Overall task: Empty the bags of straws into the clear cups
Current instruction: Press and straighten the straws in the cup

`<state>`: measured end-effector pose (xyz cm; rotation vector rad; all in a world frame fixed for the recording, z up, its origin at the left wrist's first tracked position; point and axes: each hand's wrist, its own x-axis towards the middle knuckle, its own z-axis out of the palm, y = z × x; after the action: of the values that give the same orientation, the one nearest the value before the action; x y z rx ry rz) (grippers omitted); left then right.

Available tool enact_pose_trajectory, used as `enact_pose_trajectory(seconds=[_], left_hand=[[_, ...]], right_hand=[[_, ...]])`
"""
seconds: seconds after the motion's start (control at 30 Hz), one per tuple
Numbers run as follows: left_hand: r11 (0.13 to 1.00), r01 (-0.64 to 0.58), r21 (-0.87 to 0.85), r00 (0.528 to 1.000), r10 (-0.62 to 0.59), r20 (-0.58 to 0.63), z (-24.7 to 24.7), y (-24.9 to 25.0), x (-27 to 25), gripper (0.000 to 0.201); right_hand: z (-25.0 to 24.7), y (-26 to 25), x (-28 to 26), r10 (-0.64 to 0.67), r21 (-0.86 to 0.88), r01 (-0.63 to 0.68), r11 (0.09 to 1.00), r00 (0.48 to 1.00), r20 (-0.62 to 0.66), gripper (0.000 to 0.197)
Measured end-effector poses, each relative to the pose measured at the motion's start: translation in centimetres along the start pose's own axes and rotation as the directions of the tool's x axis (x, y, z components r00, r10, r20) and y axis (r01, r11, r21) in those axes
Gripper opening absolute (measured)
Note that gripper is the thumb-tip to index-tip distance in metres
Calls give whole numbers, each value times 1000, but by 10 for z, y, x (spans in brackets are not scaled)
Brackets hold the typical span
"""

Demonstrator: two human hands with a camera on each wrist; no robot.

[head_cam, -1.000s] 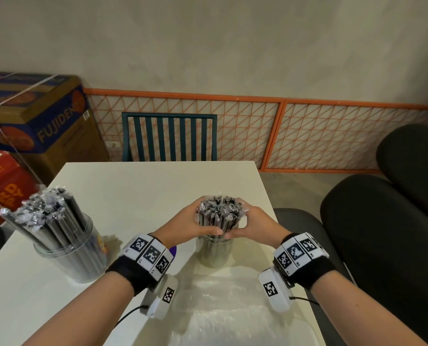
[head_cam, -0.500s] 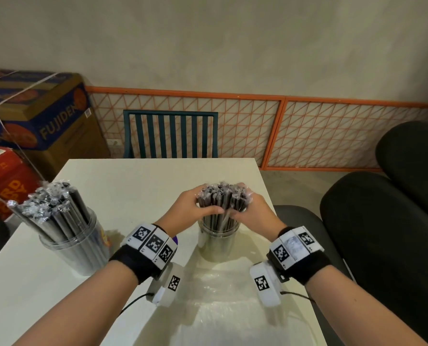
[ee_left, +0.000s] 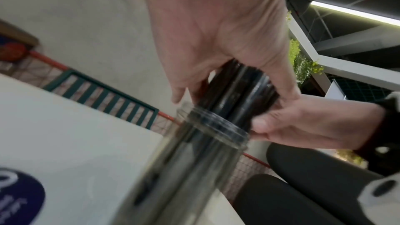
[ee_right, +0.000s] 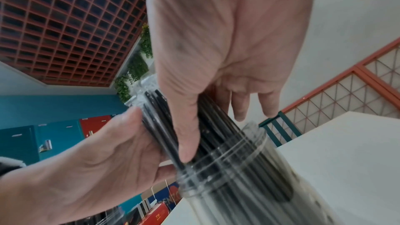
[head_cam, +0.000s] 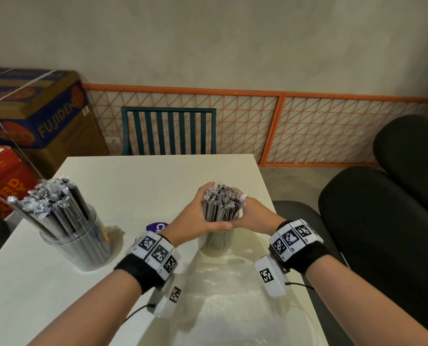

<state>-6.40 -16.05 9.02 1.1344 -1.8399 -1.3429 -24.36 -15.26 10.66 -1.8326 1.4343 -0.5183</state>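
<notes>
Head view: left hand and right hand both wrapped around straws standing in cup near table right edge. Second full cup well left. Empty bag lies just in front.

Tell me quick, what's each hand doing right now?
Left hand: closed round the straw bundle above the clear cup.
Right hand: closed round the same bundle.
</notes>
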Motion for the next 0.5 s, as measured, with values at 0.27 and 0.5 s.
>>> enact_pose_trajectory(seconds=[0.27,0.5], left_hand=[[996,-39,74,999,42,-30,-11,8,6,52],[996,-18,89,999,15,29,-15,-2,5,69]], right_hand=[[-3,-9,1,13,114,7,993,985,-174,64],[6,0,0,28,105,-20,994,997,-73,85]])
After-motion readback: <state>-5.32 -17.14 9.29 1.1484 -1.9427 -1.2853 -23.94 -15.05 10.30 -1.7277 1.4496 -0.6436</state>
